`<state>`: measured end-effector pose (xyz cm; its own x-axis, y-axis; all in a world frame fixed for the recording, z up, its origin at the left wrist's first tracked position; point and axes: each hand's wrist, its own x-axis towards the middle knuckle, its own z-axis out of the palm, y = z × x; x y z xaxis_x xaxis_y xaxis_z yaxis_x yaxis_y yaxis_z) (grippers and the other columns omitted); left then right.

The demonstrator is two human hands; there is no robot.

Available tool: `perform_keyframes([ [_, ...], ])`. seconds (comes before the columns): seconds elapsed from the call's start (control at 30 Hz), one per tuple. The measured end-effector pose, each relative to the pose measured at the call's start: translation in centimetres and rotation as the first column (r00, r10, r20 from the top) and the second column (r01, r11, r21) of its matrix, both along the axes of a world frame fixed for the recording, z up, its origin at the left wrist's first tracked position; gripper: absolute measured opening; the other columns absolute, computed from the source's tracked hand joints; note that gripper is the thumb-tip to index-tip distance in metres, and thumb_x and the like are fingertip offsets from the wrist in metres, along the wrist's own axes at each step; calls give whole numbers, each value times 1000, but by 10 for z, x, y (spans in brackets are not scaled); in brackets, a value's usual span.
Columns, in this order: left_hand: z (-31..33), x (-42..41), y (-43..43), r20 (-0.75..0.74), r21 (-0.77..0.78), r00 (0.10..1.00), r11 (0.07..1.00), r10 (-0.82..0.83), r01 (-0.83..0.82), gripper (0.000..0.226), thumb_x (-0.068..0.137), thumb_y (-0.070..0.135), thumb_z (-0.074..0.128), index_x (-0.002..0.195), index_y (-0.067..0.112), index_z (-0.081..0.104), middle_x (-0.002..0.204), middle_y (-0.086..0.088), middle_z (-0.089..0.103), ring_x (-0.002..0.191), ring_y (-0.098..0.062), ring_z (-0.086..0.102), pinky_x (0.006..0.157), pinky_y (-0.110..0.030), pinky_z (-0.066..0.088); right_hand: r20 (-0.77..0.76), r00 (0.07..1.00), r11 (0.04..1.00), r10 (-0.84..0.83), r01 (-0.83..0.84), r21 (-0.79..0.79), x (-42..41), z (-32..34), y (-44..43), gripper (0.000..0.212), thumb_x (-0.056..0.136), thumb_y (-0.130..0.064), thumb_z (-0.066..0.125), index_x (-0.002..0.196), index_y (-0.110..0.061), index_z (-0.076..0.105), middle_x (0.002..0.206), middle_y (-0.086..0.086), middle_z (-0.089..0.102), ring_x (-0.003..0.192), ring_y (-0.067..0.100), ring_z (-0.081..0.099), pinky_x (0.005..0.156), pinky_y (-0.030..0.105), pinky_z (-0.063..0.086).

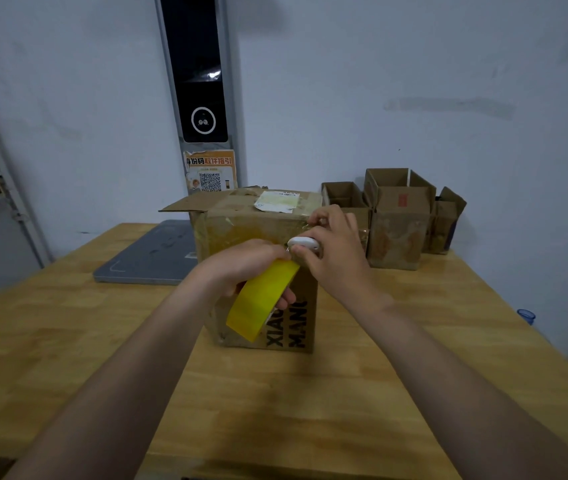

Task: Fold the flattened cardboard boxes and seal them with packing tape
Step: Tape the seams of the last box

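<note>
We see one wooden worktop (414,393) that carries all items.

The large cardboard box (237,233) stands upright near the middle of the worktop, closer to the far edge than to the near edge. Its top is folded down. One flap at the far left of the top sticks out sideways. The lower front face bears black lettering turned on its side.

A flat gray slab (151,254) lies just to the left of the box, toward the far left corner. We cannot tell what device it is.

A group of smaller open boxes (398,220) stands along the far edge, to the right of the large box. They sit close together with their top flaps raised.

The left hand (248,265) grips the yellow tape roll (261,299), with fingers curled around the roll's rim. The roll hangs tilted in front of the box's front face. We cannot tell whether it touches the cardboard.

The right hand (334,251) is at the top front edge of the box, near its right corner. It pinches a small white tool (303,243) between thumb and curled fingers, just beside the left hand's knuckles.

A pale shipping label (277,201) lies flat on the box top.

A small blue object (526,316) shows at the right edge of the worktop.
</note>
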<state>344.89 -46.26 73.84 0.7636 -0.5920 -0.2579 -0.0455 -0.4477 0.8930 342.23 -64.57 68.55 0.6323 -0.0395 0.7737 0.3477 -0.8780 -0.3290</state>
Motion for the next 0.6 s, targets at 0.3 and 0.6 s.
perform_keyframes([
  [0.3, 2, 5, 6, -8, 13, 999, 999, 39, -39, 33, 106, 29, 47, 128, 4, 50, 92, -29, 74, 72, -35, 74, 74, -46, 62, -149, 984, 976, 100, -126, -179, -14, 15, -13, 20, 92, -24, 74, 73, -22, 67, 137, -7, 48, 112, 9, 42, 93, 31, 43],
  [0.6, -23, 7, 20, -57, 42, 993, 994, 103, -101, 36, 107, 31, 46, 128, 2, 48, 93, -28, 75, 74, -33, 75, 77, -46, 62, -55, 981, 982, 187, -188, -11, -42, -34, -43, 21, 88, -38, 76, 90, -17, 80, 103, -5, 53, 88, -2, 52, 74, 13, 42],
])
